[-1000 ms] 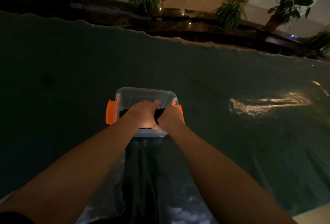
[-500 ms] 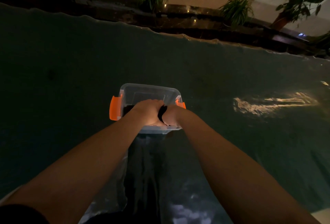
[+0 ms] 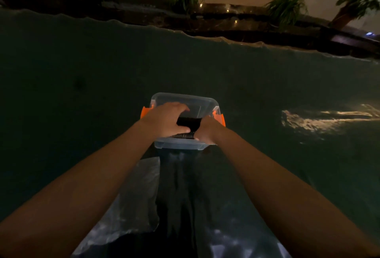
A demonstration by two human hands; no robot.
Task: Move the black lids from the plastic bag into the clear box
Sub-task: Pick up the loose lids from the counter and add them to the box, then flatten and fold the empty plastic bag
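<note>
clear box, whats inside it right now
A stack of black lids, ribbed edges showing, lies in the clear box, gripped by the left hand and right hand. The hands cover the rest.

We reach both bare forearms straight ahead, our left hand [image 3: 166,119] palm down with fingers curled closed, our right hand [image 3: 207,131] just beside it, knuckles up.

Both hands [image 3: 186,123] (lids [image 3: 188,123]) in box [image 3: 185,99]
</note>
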